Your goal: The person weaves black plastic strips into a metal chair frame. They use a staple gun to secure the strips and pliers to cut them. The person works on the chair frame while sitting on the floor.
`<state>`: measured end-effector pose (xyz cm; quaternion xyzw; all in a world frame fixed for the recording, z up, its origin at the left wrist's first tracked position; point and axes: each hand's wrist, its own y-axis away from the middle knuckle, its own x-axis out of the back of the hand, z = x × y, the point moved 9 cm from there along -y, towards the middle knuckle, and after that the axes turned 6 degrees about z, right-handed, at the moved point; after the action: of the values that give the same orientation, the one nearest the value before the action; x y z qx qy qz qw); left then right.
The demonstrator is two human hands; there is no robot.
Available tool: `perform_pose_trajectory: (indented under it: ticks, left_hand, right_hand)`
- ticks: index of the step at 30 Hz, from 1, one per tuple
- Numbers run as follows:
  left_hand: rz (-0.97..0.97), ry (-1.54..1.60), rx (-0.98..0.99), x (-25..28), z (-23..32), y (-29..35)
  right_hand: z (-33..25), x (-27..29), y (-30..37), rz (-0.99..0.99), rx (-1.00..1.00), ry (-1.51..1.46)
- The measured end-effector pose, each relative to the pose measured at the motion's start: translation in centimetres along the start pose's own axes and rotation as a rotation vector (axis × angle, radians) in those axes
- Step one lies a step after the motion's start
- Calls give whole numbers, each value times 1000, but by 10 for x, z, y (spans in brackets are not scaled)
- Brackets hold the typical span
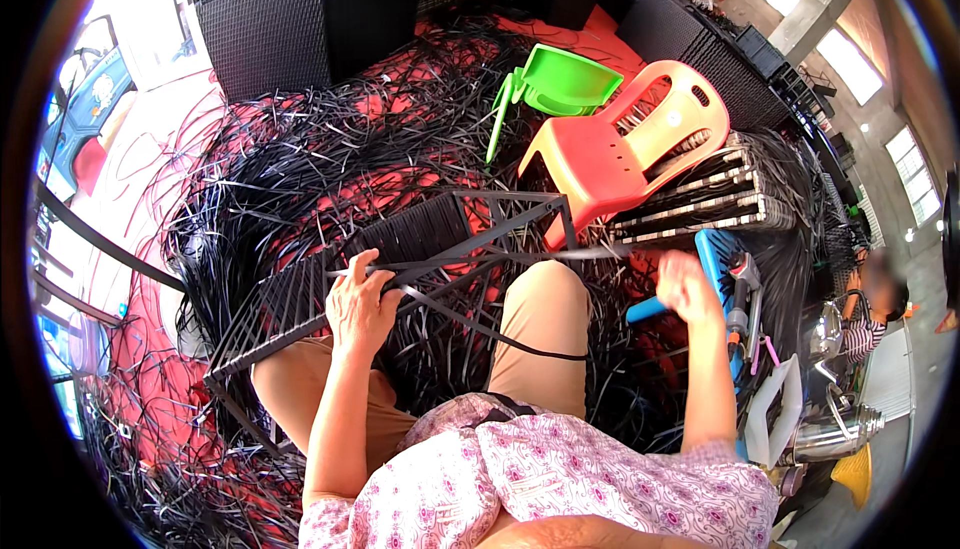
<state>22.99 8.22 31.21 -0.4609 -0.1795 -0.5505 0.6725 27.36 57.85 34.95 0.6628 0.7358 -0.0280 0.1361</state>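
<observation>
A black metal frame (pixel 510 202), partly wrapped with flat black weaving strips, leans across my lap. At its near side my left hand (pixel 362 309) is closed, with bent fingers pinching a strip against the woven part (pixel 410 233). A flat black strip (pixel 590 252) stretches from the frame toward my right hand (pixel 687 287), which is held out to the right in a fist, smeared by motion. The strip's end at that hand is blurred. Another loose strip (pixel 490 325) runs from near my left fingers over my knee.
Heaps of black strips (pixel 270 179) cover the red floor (pixel 150 409). Ahead stand a green chair (pixel 570 79) and an orange chair (pixel 610 154). Blue-handled tools (pixel 740 309) and a metal kettle (pixel 835 434) are at my right. Woven furniture (pixel 265 34) stands behind; another person (pixel 870 339) sits far right.
</observation>
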Motion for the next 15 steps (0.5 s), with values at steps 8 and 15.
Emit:
perform_pose_trajectory:
  ticks: [8,15]
  left_hand:
    - [34,-7,-19,1,3,1]
    - [5,42,-62,1,8,-1]
  right_hand:
    - [-35,-78,-206,252,466,-52]
    - [79,-127,-230,134,173,1260]
